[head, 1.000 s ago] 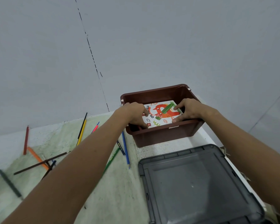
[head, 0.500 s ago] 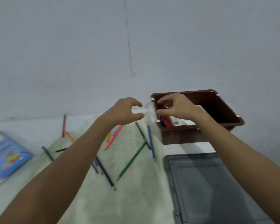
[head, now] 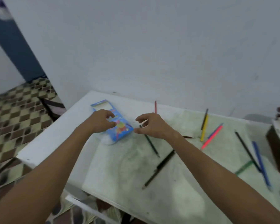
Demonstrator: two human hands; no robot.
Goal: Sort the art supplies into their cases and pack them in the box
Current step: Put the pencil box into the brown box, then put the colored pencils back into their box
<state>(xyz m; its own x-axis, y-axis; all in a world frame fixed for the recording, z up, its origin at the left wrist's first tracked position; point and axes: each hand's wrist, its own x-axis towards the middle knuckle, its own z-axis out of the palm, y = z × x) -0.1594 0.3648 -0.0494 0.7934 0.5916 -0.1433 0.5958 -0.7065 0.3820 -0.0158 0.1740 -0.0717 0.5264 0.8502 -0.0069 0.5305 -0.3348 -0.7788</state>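
Here the left hand (head: 102, 121) sits over the near-left edge of the case (head: 115, 122), fingers curled down onto it; whether they grip or only touch, blur hides. Right hand (head: 152, 126) hovers just off the case's near-right corner, fingers and thumb hooked apart, holding nothing.

The case lies between the hands, the left one nearer. Long axis runs from far-left to near-right, flap end away toward the wall. Judged: the coming move is a two-hand pickup, right hand closing in leftward on the near end.

Case: flat blue card, glossy print, rectangular, thin; likely light and bendy. It seems to rest partly on a clear film, hard to tell.

Outward: a dark pencil (head: 149, 141) runs out from under the right hand, toward the viewer. Yellow pencil (head: 204, 128), pink pencil (head: 212, 137) and blue pencil (head: 261, 164) lie well apart to the right. All slim, hard sticks. The table (head: 44, 141) is white, with a stained greenish mat (head: 176, 191) under the pencils. Brown box (head: 278, 143) at the right edge, cut off.
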